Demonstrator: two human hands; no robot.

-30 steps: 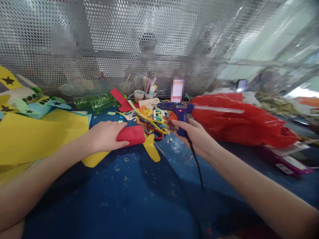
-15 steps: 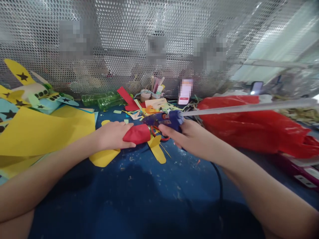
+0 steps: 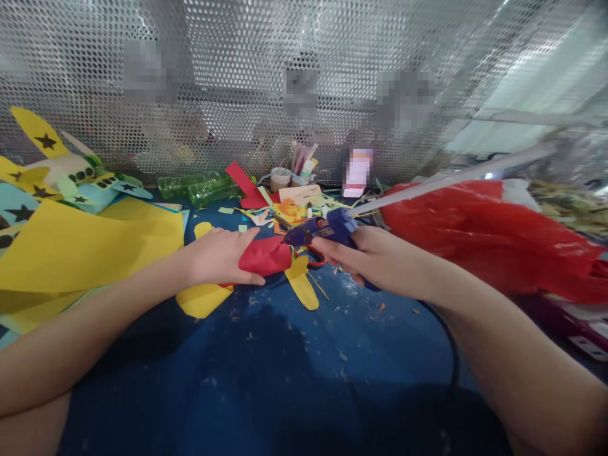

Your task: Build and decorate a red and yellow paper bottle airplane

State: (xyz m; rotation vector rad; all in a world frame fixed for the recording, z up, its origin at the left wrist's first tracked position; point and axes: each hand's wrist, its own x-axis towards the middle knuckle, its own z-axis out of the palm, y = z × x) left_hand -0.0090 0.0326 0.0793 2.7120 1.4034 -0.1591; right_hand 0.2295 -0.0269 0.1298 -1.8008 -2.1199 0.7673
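Observation:
My left hand is closed around a red paper-covered piece, seemingly a wrapped bottle, lying on its side. Yellow paper pieces stick out below and behind that hand. In my right hand is a blue hot glue gun, a long clear glue stick jutting from its rear. Its nozzle is at the upper right end of the red piece; whether they touch, I cannot tell. Just under the gun lie orange-handled scissors and a yellow paper strip.
Paper scraps, green plastic bottles and a phone line the back. Yellow sheets and decorated paper planes are on the left. A red plastic bag lies right. The gun's black cord trails over the blue table.
The glue gun has tipped nose-down, its nozzle coming to the end of the red piece, and the glue stick's rear has risen. The red piece has turned slightly in my left hand.

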